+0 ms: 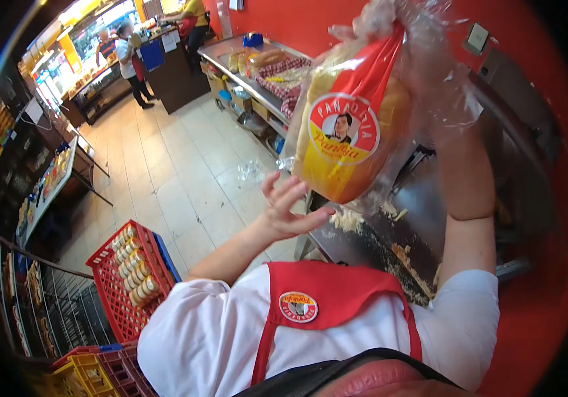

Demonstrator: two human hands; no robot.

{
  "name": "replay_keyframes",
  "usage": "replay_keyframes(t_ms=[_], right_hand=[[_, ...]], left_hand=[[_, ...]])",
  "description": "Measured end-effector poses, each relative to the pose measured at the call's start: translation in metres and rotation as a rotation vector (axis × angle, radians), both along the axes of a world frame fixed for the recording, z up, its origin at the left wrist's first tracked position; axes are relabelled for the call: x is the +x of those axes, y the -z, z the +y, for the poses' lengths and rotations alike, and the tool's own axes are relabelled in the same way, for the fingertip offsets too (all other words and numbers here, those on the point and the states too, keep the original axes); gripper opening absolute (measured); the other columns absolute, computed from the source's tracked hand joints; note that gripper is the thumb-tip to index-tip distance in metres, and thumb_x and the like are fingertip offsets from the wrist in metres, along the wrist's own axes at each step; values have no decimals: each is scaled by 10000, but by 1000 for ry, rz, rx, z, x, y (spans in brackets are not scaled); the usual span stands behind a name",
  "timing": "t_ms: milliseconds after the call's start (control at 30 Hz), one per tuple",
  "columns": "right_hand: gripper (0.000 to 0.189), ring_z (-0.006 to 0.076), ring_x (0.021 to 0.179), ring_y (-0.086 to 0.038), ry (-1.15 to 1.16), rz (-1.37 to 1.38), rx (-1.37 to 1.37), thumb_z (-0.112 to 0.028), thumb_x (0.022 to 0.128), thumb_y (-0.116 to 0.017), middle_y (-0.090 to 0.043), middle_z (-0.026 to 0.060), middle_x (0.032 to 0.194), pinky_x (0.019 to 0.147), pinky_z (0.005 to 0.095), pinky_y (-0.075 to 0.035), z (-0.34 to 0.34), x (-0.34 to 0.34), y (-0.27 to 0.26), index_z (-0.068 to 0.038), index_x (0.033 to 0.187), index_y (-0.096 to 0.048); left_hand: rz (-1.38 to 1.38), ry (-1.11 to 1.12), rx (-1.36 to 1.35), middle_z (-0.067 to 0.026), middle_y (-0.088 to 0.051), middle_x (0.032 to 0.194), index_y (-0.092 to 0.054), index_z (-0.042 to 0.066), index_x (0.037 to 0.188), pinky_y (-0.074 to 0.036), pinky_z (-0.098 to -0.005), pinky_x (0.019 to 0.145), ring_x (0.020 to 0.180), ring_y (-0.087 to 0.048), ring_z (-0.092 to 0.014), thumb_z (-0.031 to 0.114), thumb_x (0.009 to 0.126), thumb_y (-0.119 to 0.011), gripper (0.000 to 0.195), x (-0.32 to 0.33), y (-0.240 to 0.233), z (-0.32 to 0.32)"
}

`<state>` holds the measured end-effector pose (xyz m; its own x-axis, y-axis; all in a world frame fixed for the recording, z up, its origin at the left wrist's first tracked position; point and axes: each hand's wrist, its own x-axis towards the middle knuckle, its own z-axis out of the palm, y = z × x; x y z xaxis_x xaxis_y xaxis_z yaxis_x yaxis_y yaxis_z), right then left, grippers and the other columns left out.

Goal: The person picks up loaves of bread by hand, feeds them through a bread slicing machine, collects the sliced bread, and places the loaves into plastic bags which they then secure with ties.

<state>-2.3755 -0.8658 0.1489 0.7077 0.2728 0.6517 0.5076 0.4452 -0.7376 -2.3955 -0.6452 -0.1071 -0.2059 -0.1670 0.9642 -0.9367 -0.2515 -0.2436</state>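
A sliced bread loaf in a clear plastic bag, with a red and yellow printed label, hangs tilted before my chest. My right hand, blurred and partly covered by loose clear plastic, holds the bag near its gathered top; the exact finger grip is hard to make out. Just below the bag's lower left corner is my left hand, palm up with fingers apart and holding nothing. Whether its fingertips touch the plastic cannot be told. Beneath the loaf, crumbs lie on a dark metal machine surface, which looks like a bread slicer.
A metal worktable along the red wall bears loaves and a checkered cloth-lined basket. Left of me, a red plastic crate holds packed baked goods beside a wire rack. People stand near a far counter.
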Motion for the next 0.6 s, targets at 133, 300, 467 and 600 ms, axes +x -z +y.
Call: replay_keyframes(t_ms=[133,300,467,600], right_hand=[[157,150,726,-543,38,-168,57,-161,879,-541,-532,31,723,798,301,-465,4,-4,-63,-79,752,-497],[135,114,701,-552,80,-262,121,-40,807,-617,-551,28,728,692,250,-491,-7,-11,-87,-78,747,-502],[351,245,939,-581,397,92,-77,-333,973,-444,-643,125,888,924,384,-428,-7,-39,-67,-41,839,-584],[356,255,1038,-552,515,-165,-713,-337,971,-444,-640,128,996,981,385,-384,-16,-60,-28,-42,902,-631]], left_hand=[[-75,-240,-129,-152,-348,1376,-453,395,1260,-225,-558,1058,1316,-323,-324,484,732,-727,602,24,-18,-26],[-208,-185,-441,-169,-314,1405,-321,206,1394,-230,-566,1064,1328,-305,-345,476,858,-566,649,60,-70,-39],[793,1064,-563,-140,-417,1335,-359,124,1360,-342,-482,1032,1254,-420,-247,482,924,-425,568,23,-64,-71],[1929,2051,-147,-6,-591,954,-535,169,1053,-483,-318,756,893,-578,-155,508,955,-325,411,82,105,-92]])
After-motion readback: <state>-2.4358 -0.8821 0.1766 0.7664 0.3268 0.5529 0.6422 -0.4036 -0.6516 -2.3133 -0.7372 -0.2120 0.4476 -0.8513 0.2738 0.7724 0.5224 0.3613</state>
